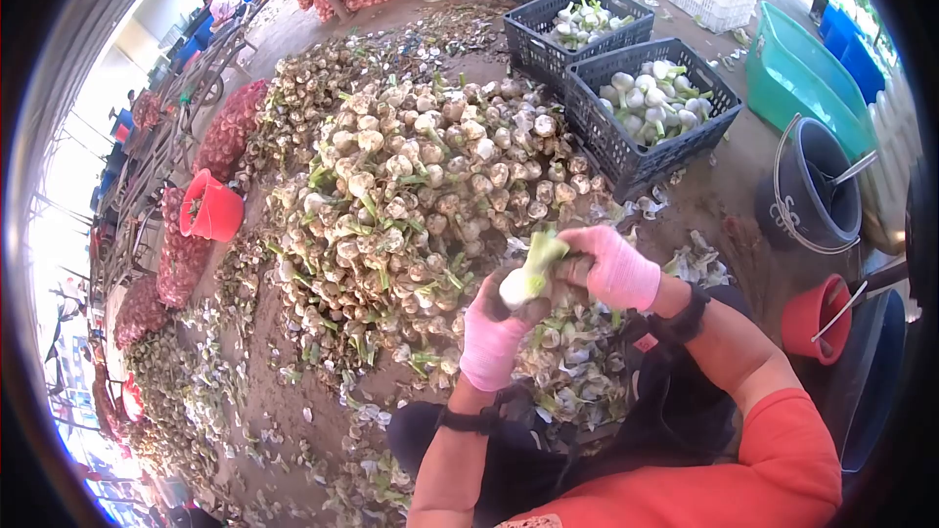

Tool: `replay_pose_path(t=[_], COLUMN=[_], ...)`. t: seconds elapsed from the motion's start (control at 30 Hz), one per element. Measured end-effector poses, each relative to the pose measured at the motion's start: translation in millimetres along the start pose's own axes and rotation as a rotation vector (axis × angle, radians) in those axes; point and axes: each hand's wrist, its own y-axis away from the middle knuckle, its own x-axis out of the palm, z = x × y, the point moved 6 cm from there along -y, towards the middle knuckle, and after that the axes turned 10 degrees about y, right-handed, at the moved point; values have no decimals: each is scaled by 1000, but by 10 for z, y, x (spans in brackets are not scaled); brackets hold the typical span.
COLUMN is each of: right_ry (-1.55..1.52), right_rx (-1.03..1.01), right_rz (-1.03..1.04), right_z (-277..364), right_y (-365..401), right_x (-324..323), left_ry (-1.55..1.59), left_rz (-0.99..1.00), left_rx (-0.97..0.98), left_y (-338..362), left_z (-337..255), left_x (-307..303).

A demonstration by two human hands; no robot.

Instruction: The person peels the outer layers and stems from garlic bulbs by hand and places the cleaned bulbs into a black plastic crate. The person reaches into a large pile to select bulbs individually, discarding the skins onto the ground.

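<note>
A peeled white garlic bulb with a pale green stem stands out in front of my lap. My left hand, in a pink glove with dark fingertips, wraps its fingers round the bulb from below. From the other side my right hand, gloved the same way, pinches at the bulb's leafy green stem, which is blurred by motion. Just beyond both hands spreads a big heap of unpeeled garlic with dirty skins and short stems. Loose peelings lie beneath the hands, between my knees.
Two black crates of peeled garlic stand beyond my right hand, with a white crate farther back. To the right are a green tub, a dark bucket and a red bucket. Red net sacks and another red bucket lie left.
</note>
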Motion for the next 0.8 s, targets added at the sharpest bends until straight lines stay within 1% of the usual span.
replay_pose_path(t=[0.03, 0.07, 0.1, 0.13, 0.17, 0.2, 0.23, 0.27, 0.3, 0.37, 0.4, 0.43, 0.5, 0.53, 0.57, 0.63, 0.67, 0.7, 0.73, 0.77, 0.8], right_ry=[70, 88, 187, 403, 617, 618, 800, 977, 978, 990, 875, 875, 519, 382, 382, 377, 351, 347, 348, 348, 347], right_rx=[-15, 3, -152, -117, -83, -82, 16, 113, 106, -117, -164, -161, -237, -320, -319, -295, -313, -310, -261, -214, -215], right_rz=[-69, -164, -280, -300, -314, -314, -229, -143, -143, -44, -42, -43, -14, -4, -6, 67, 16, 16, 37, 58, 57], right_z=[-1, -11, 10, -97, -204, -296, -386, -460, -462, -391, -324, -242, -32, 39, 90, 154, 143, 129, 98, 71, 87], right_y=[-13, -47, -88, -135, -175, -217, -258, -272, -250, -166, -144, -114, -38, -15, 1, 30, 31, 38, 27, 14, 15], right_x=[-77, -176, -261, -305, -345, -356, -321, -304, -307, -176, -157, -172, -179, -176, -175, -105, -109, -115, -124, -132, -134], left_ry=[0, 21, 43, 38, 38, 77, 114, 232, 230, 157, 123, 124, 11, -26, -26, -124, -124, -53, 18, 17, 66], left_rz=[0, 62, 126, 179, 181, 213, 246, 280, 279, 170, 163, 164, 146, 130, 132, 134, 132, 134, 137, 138, 128], left_rx=[-1, 1, 1, -74, -74, -45, -19, -32, -25, -66, -16, -18, 41, 75, 74, 10, 4, -18, -36, -35, -53], left_y=[22, 60, 84, 101, 95, 91, 89, 69, 61, 77, 50, 43, 37, 31, 23, 17, 25, 31, 26, 18, 11], left_z=[-15, -35, -40, 6, 17, 16, 9, -16, -44, -20, 7, 9, -29, -33, -37, -9, -8, -2, 5, 14, 41], left_x=[23, 107, 174, 185, 182, 193, 206, 225, 210, 125, 81, 87, 93, 100, 102, 84, 64, 46, 41, 35, 15])
